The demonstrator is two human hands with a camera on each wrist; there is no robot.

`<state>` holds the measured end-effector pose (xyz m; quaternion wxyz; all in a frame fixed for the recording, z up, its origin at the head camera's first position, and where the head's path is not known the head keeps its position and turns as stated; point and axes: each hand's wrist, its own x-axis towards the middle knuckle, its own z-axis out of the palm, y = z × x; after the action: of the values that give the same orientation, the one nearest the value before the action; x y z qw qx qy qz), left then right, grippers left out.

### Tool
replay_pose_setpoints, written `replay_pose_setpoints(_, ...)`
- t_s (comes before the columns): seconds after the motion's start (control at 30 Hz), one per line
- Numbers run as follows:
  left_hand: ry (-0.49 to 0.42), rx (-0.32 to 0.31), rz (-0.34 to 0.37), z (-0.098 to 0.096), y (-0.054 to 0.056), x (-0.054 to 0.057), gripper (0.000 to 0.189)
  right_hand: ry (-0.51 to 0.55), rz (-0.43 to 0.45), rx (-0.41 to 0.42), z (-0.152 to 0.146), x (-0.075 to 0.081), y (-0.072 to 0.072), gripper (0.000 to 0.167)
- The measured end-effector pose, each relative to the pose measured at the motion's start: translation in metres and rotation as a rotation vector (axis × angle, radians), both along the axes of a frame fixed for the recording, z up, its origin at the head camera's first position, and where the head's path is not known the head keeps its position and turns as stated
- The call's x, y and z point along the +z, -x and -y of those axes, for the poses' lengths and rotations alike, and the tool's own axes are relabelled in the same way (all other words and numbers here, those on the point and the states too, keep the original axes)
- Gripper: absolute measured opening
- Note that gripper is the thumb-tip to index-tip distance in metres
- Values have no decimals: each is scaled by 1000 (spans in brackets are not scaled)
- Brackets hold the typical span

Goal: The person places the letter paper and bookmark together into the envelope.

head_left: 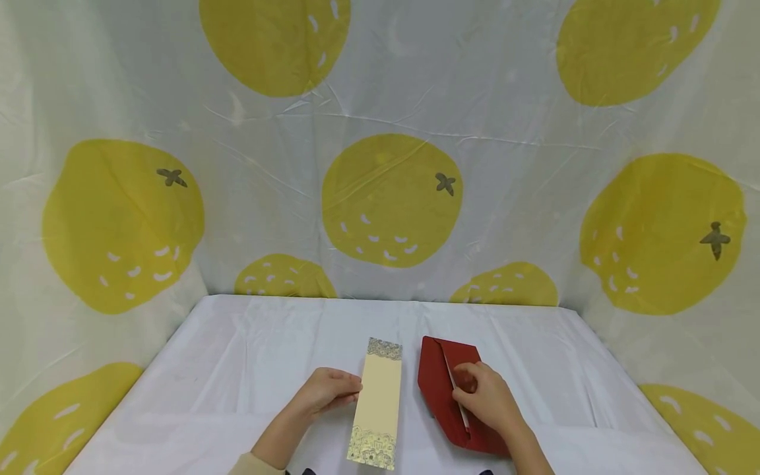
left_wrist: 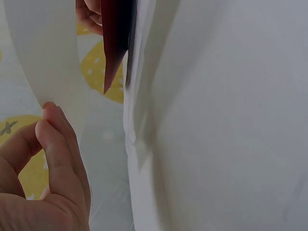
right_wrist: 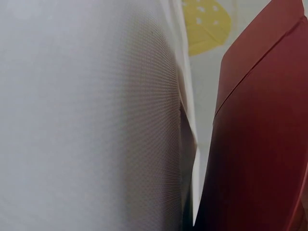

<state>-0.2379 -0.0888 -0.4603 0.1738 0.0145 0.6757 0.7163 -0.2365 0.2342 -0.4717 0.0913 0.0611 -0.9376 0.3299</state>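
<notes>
In the head view my left hand (head_left: 328, 390) pinches the long edge of a narrow cream card (head_left: 380, 389) between thumb and fingers. Lace-like patterned bands cross both ends of the card. The left wrist view has the same card (left_wrist: 48, 48) bending slightly above the fingertips (left_wrist: 50, 113). Farther right, a red envelope (head_left: 433, 382) slants with its flap opened toward the left. My right hand (head_left: 489, 396) grips it at the pocket's mouth, thumb and forefinger curled at a thin white edge (head_left: 456, 386) there. What lies inside the pocket is hidden.
A white cloth (head_left: 297, 336) covers the table beneath both hands. Behind and at the sides hangs a pale curtain printed with yellow fruit (head_left: 392, 198). In the right wrist view the red envelope fills the right side, beside the cloth.
</notes>
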Motion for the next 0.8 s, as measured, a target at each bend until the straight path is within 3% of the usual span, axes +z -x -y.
replay_pose_setpoints(0.53,-30,-44,-10,-36,6,4,21,-6,3,-10,1,1,-1,31)
replay_pose_setpoints(0.8,7,-30,-9,-52,12,7,19,-17,1,-10,1,1,-1,32)
